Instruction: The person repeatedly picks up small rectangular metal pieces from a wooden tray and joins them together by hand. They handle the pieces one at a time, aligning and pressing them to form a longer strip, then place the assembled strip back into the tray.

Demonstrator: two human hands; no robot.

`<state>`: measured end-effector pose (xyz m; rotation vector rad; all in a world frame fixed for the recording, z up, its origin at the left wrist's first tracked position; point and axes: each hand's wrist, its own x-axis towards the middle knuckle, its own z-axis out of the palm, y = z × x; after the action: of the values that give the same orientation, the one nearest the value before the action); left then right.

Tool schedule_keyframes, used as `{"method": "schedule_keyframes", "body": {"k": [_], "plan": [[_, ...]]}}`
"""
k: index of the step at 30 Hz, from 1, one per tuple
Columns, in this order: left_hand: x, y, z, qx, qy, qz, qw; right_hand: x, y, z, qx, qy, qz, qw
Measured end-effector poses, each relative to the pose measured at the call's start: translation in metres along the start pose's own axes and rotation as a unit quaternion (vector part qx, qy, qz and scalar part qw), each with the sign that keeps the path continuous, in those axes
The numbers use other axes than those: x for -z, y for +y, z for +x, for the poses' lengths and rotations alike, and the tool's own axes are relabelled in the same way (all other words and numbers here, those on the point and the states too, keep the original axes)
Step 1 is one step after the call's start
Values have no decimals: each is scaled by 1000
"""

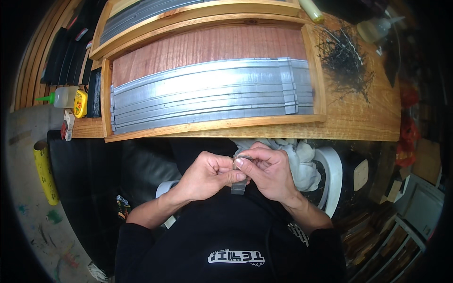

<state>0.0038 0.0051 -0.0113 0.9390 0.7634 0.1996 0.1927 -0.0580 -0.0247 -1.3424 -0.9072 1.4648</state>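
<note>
In front of my chest, my left hand [207,175] and my right hand [271,173] meet, both closed, thumbs and fingertips pinching a short grey segmented strip [238,187]. Its lower end hangs below my left thumb. A thin dark edge of it shows by my right fingertips, while the middle is hidden by my fingers. Beyond my hands, a wooden tray [212,126] lies on the table, holding long rows of flat grey metal-looking strips [198,89]. One short segmented piece [287,87] lies across these rows near the tray's right end.
A second wooden frame [198,18] adjoins the tray at the back. Dark thin scraps [342,59] are heaped on the table [373,118] at right, near a squeeze bottle [377,28]. At left stand a green-tipped bottle [61,98] and a yellow container [80,104]. A white chair arm [332,177] is beside me.
</note>
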Motion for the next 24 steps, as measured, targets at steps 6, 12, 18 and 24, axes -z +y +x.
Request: {"method": "schedule_keyframes", "body": {"k": [6, 12, 18, 24], "plan": [[-12, 10, 2, 8, 71, -1, 997, 11, -2, -3, 23, 35, 31, 999], [-19, 14, 3, -103, 124, -67, 985, 61, -66, -16, 16, 68, 28, 997], [-26, 23, 11, -132, 112, -14, 985, 165, -101, 4, 98, 279, 110, 949], [-25, 40, 8, -120, 80, -6, 990, 107, -98, -18, 32, 186, 32, 982]]}}
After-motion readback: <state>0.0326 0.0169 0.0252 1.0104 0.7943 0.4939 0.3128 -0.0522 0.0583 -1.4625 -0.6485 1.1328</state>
